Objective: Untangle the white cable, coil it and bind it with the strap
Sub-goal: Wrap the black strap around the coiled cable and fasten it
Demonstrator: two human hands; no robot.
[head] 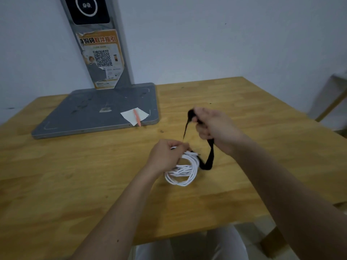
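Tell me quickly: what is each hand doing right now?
Left hand: closed on the white cable coil.
Right hand: closed on the black strap.

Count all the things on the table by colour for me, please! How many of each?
White: 2, the coiled cable and the paper
Black: 1, the strap
Grey: 1, the stand
Orange-pink: 1, the pen
Total: 5

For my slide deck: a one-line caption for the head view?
Left hand holds coiled cable on table; right hand pulls black strap up.
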